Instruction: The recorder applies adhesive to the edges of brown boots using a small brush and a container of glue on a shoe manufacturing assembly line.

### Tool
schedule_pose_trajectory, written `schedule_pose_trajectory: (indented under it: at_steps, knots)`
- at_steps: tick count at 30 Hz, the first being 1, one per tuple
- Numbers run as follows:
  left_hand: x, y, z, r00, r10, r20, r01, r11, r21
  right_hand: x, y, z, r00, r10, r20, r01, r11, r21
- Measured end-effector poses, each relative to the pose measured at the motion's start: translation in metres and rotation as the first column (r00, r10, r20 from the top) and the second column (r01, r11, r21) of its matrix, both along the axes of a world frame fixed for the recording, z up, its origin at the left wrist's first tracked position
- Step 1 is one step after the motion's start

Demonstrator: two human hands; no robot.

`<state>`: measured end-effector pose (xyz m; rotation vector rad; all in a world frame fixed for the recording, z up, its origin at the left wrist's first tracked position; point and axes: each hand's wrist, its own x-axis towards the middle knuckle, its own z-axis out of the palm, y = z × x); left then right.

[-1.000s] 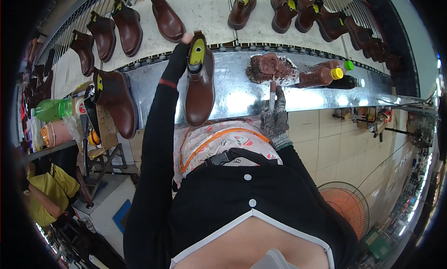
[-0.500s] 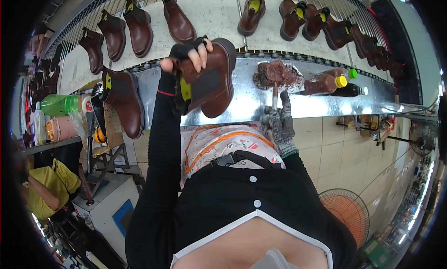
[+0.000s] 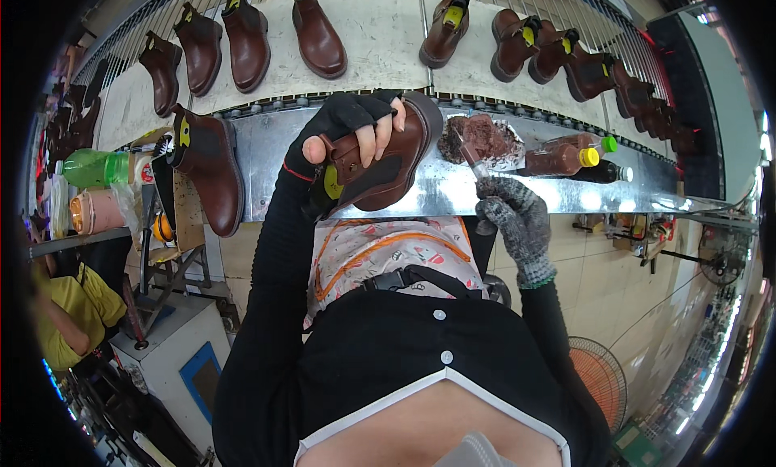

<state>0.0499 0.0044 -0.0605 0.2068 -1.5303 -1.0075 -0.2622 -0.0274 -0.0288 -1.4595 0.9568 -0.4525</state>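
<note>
A brown ankle boot with a dark elastic side panel is tipped on its side above the metal ledge, its yellow-lined opening toward me. My left hand, in a black fingerless glove, is closed around its upper, with the thumb by the opening. My right hand, in a grey knitted glove, grips a small brush by the handle. The brush's brown-stained head lies against a brown-smeared clump on the ledge, right of the boot. Another brown boot stands on the ledge to my left.
Several brown boots stand on the white conveyor beyond the metal ledge. Bottles with yellow and green caps lie at the right. A green bottle and a pink container sit at the left. An orange fan stands behind right.
The held boot has moved to the right, nearer the brown clump. My right hand has shifted right and turned, and the brush now slants with its head toward the upper left.
</note>
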Motion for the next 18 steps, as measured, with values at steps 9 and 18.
schedule_pose_trajectory:
  at_steps: [9, 18]
  knots:
    - [-0.005, -0.005, 0.0, 0.998, -0.054, 0.021, 0.054, 0.999, 0.009, 0.033, -0.008, 0.069, 0.889, 0.337, -0.31, -0.457, 0.604, -0.653]
    - [-0.007, -0.005, 0.003, 0.996, -0.073, 0.049, 0.074, 0.997, -0.001, 0.036, -0.011, 0.062, 0.88, 0.347, -0.323, -0.47, 0.547, -0.693]
